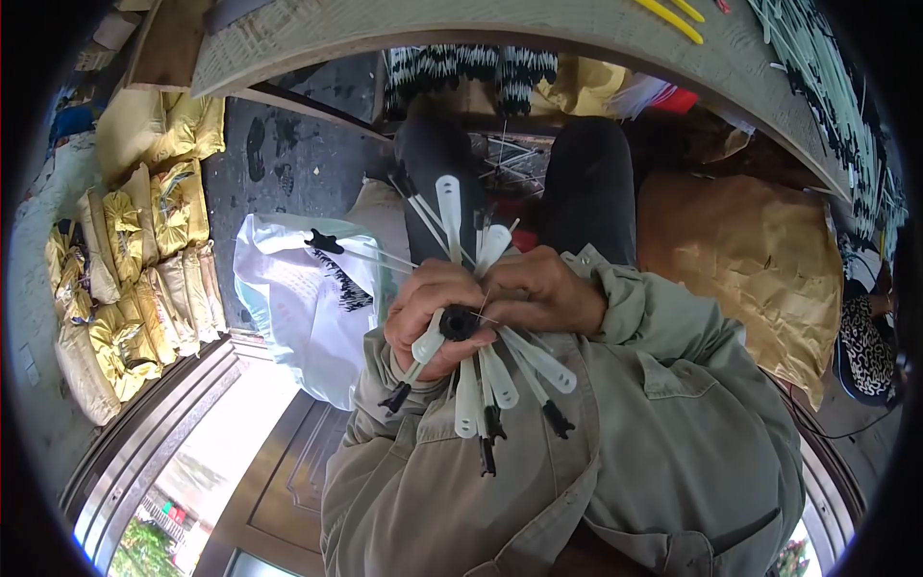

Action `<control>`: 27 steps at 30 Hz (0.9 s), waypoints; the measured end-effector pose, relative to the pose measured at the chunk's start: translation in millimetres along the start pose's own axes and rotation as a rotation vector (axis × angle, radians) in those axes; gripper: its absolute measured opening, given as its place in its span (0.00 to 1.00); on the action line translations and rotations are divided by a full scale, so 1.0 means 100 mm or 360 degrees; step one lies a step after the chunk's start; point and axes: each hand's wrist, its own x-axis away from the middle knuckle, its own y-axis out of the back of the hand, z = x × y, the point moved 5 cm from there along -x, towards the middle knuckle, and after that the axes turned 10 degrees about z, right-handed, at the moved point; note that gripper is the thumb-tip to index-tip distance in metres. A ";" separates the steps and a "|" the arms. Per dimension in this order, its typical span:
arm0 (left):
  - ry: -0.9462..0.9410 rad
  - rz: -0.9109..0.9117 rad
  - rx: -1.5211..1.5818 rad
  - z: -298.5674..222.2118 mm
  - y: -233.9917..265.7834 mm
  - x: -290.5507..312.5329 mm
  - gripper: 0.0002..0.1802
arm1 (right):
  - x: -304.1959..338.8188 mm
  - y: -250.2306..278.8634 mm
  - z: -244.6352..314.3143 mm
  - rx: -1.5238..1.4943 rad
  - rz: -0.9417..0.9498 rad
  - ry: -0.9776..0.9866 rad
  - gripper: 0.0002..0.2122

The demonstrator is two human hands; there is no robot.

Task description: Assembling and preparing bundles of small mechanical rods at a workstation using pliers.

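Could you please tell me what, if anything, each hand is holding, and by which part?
The left hand holds the white frame around its black hub. The right hand is close beside the hub; its hold cannot be told.

Golden packages (146, 303) left, brown sack (742, 269) right.

A loose, grey-khaki cloth jacket (654, 452) with long, creased sleeves (663, 303) is worn, its front divided by a stitched cloth placket (575, 471). A matching pocket flap (679, 377) is sewn on (a second, curved-edged pocket (697, 548) is stitched nearby). The legs are covered by plain, dark trousers (598, 183).
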 end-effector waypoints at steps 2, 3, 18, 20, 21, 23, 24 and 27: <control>0.0031 -0.0009 -0.0001 0.02 0.00 -0.01 0.18 | -0.02 0.04 -0.05 -0.0022 -0.0044 0.0016 0.09; 0.0035 -0.0014 0.0003 0.03 -0.01 -0.02 0.17 | -0.03 0.07 -0.08 -0.0012 -0.0014 -0.0037 0.09; 0.0507 -0.0587 0.0210 0.61 0.04 0.11 0.10 | -0.03 1.77 0.97 0.1975 -0.1127 0.0122 0.09; 0.0396 -0.0462 -0.0090 0.41 -0.08 -0.11 0.12 | -0.06 2.11 0.90 0.2243 -0.1107 -0.0069 0.10; 0.0309 -0.0347 -0.0398 0.27 -0.16 -0.24 0.15 | -0.06 2.23 0.78 0.2363 -0.1070 -0.0168 0.11; 0.0356 -0.0328 -0.0261 0.17 -0.22 -0.33 0.14 | -0.15 2.47 0.66 0.2458 -0.1000 -0.0252 0.12; 0.0420 -0.0305 -0.0125 0.15 -0.25 -0.32 0.13 | -0.23 2.51 0.63 0.2614 -0.0967 -0.0117 0.12; 0.0331 -0.0214 -0.0200 0.11 -0.21 -0.27 0.09 | -0.41 2.58 0.56 0.2800 -0.0848 -0.0006 0.12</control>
